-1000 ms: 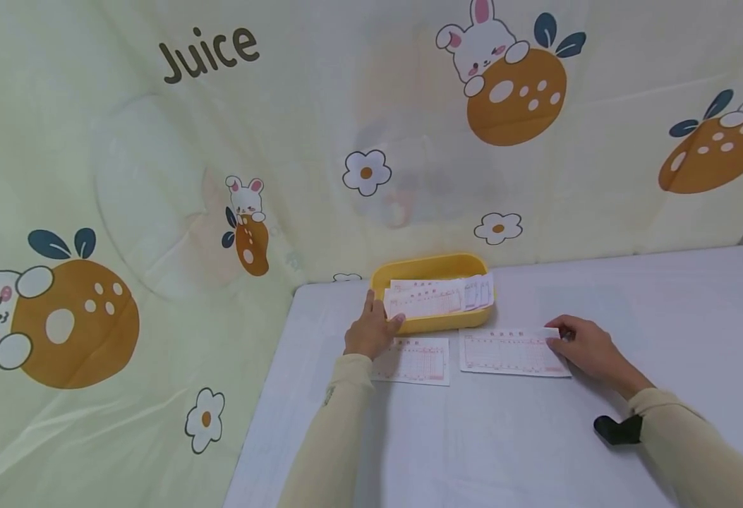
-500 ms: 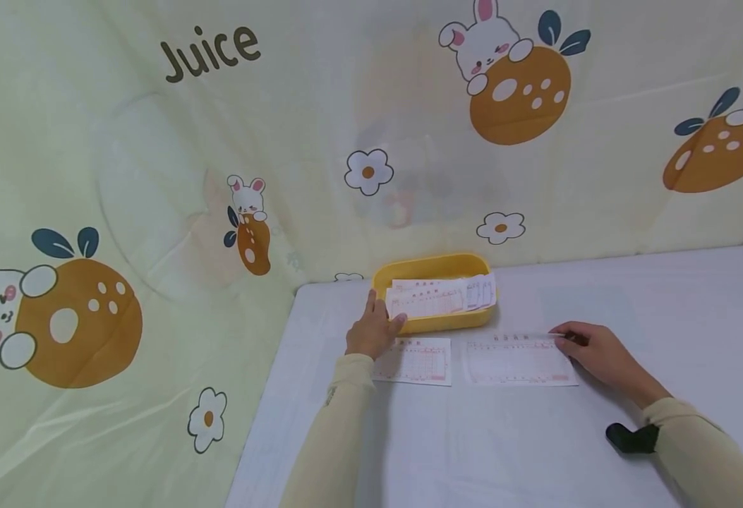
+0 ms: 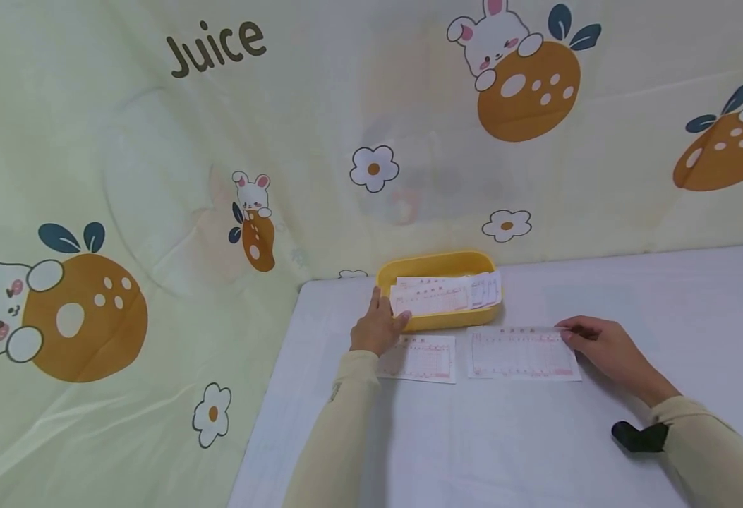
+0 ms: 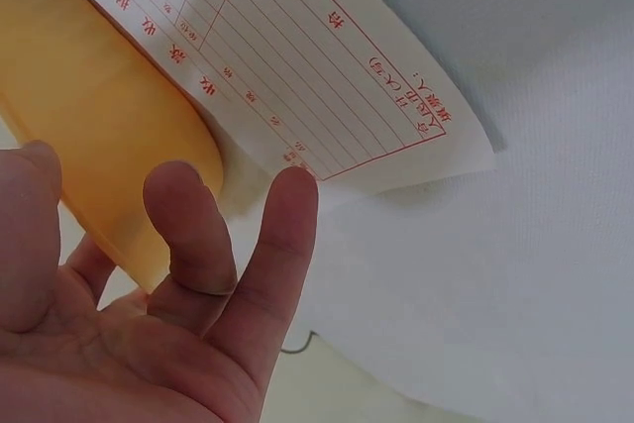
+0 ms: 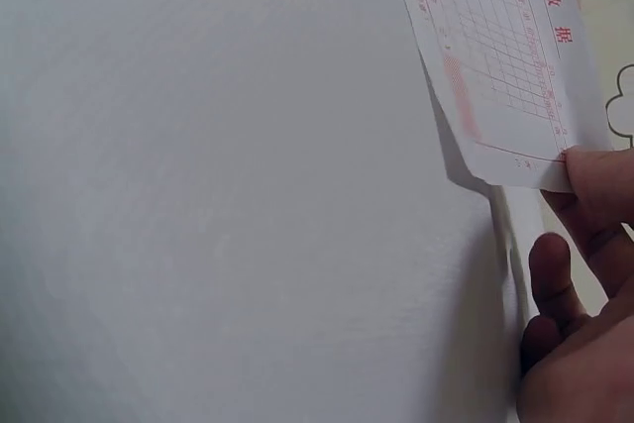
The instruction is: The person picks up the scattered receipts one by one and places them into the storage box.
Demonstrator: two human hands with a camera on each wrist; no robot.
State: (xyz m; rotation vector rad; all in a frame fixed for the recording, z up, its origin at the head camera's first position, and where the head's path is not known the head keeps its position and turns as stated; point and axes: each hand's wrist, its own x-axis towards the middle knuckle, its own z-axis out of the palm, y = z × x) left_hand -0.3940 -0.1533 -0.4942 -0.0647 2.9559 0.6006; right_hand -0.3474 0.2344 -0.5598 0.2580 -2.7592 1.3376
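Note:
My left hand [image 3: 376, 331] holds the front left corner of a yellow plastic basket [image 3: 437, 322], thumb along the front wall and fingers along the left side. Two of its fingers [image 4: 282, 235] stand free of the wall in the left wrist view. Several printed receipt slips [image 3: 431, 298] lie in the basket. In front of it, partly behind my left hand, lies another receipt slip [image 3: 422, 360] with a red grid. My right hand [image 3: 602, 346] pinches the top right corner of a separate receipt slip [image 3: 523, 356], whose edge is lifted off the table in the right wrist view.
A white cloth covers the table [image 3: 511, 444]. Behind and to the left hangs a pale curtain [image 3: 320, 212] printed with rabbits, oranges and flowers. A black strap piece [image 3: 639, 437] sticks out at the right sleeve.
The right hand first lifted the slip's corner and shifted it slightly right and nearer, then a little away again. The left hand stays on the basket. The whole view drifts slightly.

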